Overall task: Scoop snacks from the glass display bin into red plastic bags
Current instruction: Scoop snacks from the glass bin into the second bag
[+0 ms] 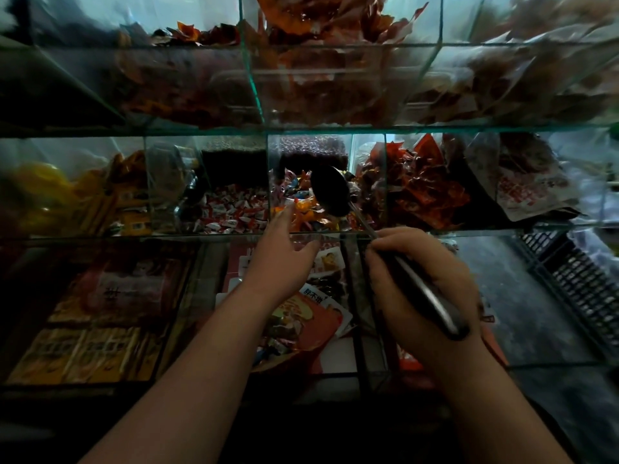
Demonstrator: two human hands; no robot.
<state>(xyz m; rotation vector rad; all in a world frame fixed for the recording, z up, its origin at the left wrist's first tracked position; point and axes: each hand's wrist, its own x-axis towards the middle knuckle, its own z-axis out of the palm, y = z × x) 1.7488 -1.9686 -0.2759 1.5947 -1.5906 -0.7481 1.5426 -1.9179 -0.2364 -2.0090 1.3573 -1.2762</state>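
Observation:
My right hand (pixel 418 279) grips the dark handle of a long scoop (pixel 330 194). The scoop's bowl hangs over the middle glass bin (pixel 310 232), which is filled with small wrapped candies (pixel 301 212) in orange, red and blue. My left hand (pixel 284 249) reaches over the bin's front glass edge, fingers straight and spread, fingertips at the candies just left of the bowl. A red bag (pixel 301 326) with wrapped snacks in it lies below my left forearm, in the lower compartment.
Glass compartments stack in three tiers. Red and white wrapped candies (pixel 231 209) fill the bin to the left, red snack packets (pixel 422 185) the bin to the right. Yellow packs (pixel 83 202) sit far left. A black plastic crate (pixel 576 279) stands at right on a grey floor.

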